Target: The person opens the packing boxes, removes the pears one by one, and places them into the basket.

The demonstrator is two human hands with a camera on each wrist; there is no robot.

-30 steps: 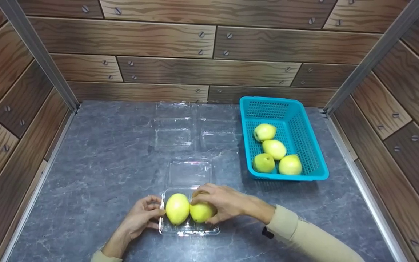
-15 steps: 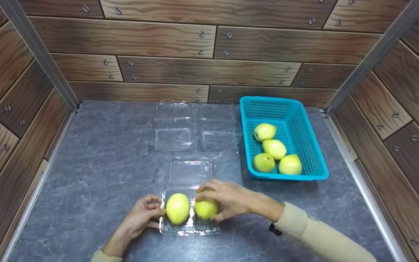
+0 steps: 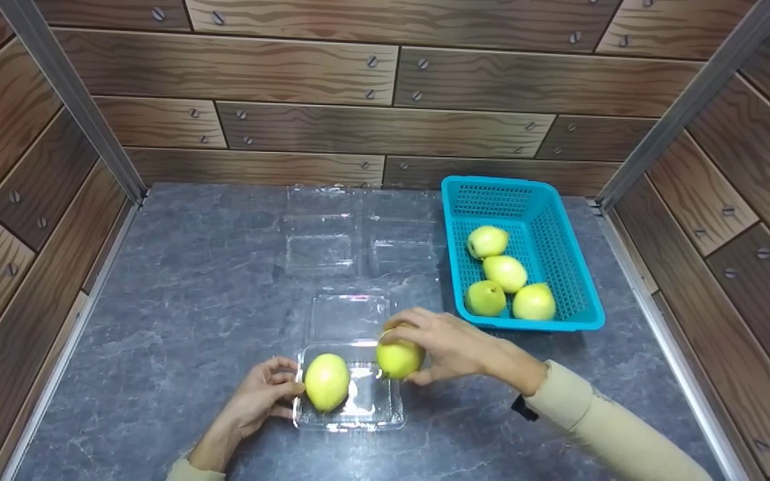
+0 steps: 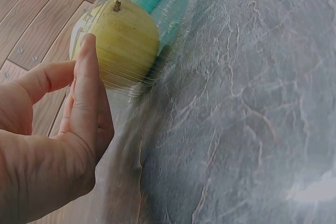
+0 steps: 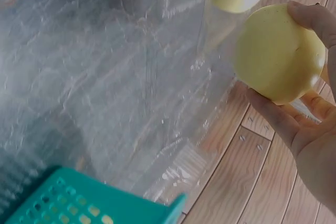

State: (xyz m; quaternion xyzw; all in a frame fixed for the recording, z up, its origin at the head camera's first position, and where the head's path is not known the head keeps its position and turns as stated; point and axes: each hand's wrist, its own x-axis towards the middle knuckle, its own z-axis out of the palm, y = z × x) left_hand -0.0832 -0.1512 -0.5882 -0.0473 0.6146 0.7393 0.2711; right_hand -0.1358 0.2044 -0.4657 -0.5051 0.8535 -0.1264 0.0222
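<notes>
A clear plastic clamshell container [image 3: 368, 422] lies with its lid [image 3: 350, 317] folded back. One yellow-green pear [image 3: 327, 382] sits in the left half of its base. My left hand [image 3: 261, 394] pinches the container's left rim between thumb and fingers, beside that pear; the left wrist view shows the pear [image 4: 126, 43] behind the clear wall. With thumb and fingertips, my right hand [image 3: 442, 347] grips a second pear [image 3: 400, 359] over the container's right back corner. In the right wrist view this held pear [image 5: 278, 56] is raised above the table, its far side partly hidden by the fingers.
A teal perforated basket [image 3: 575, 267] at the back right holds several pears [image 3: 505, 274]. More clear clamshell containers [image 3: 319, 252] stand behind the working one, near the back wall. Wood-patterned walls [image 3: 305, 73] enclose the grey marbled table [image 3: 178, 287].
My right hand has lifted the second pear from beside the first, moving it right and back to the container's corner. The left hand has stayed on the rim.
</notes>
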